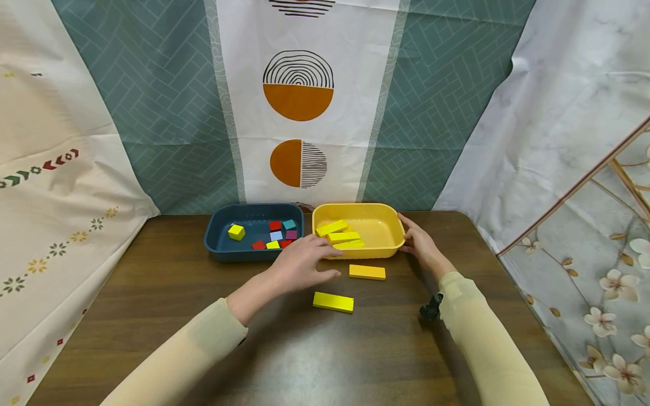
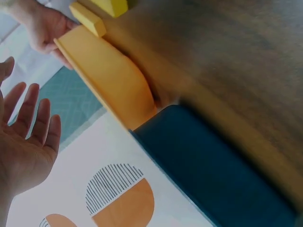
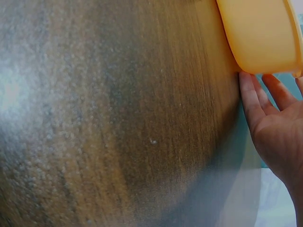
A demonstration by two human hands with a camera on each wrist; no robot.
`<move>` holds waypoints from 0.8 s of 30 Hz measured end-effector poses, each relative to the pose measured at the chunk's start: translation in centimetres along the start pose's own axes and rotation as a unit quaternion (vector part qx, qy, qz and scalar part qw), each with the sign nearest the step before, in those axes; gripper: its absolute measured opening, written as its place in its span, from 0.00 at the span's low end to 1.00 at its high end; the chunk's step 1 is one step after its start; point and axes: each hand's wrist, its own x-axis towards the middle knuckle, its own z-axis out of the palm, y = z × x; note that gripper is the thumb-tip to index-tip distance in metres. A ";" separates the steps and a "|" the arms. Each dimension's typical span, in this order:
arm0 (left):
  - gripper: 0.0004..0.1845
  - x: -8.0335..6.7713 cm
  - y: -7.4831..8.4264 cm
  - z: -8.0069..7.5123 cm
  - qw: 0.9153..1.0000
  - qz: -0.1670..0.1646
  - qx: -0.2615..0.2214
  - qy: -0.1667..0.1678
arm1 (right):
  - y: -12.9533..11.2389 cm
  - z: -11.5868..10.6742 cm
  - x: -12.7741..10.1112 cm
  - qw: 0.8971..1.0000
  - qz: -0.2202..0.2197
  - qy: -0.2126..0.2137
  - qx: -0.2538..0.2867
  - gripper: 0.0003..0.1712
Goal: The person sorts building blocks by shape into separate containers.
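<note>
My right hand (image 1: 422,248) touches the right end of the yellow tray (image 1: 382,228), its fingers against the outer wall in the right wrist view. Several yellow rectangular blocks (image 1: 333,227) lie toward the left side of that tray. Over the front, where the two trays meet, hovers my left hand (image 1: 301,265), holding nothing; its fingers are spread in the left wrist view. On the table below the yellow tray lie an orange-yellow block (image 1: 367,272) and, closer to me, a bright yellow block (image 1: 333,302).
Left of the yellow tray stands a dark blue tray (image 1: 249,215) with several small coloured cubes, among them a yellow cube (image 1: 236,232). Patterned cloth (image 1: 315,124) hangs right behind both trays. A small black device (image 1: 430,307) is beside the right sleeve.
</note>
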 end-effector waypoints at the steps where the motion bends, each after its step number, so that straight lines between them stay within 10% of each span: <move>1: 0.24 -0.2 -0.1 0.2 1.000 0.003 -0.001 -0.007 | 0.0 0.0 0.0 1.000 -0.001 0.000 0.000 0.41; 24: 0.24 -3.8 -2.6 4.8 0.993 -0.045 -0.008 -0.108 | 0.1 -0.1 0.0 1.000 -0.004 -0.003 0.002 0.41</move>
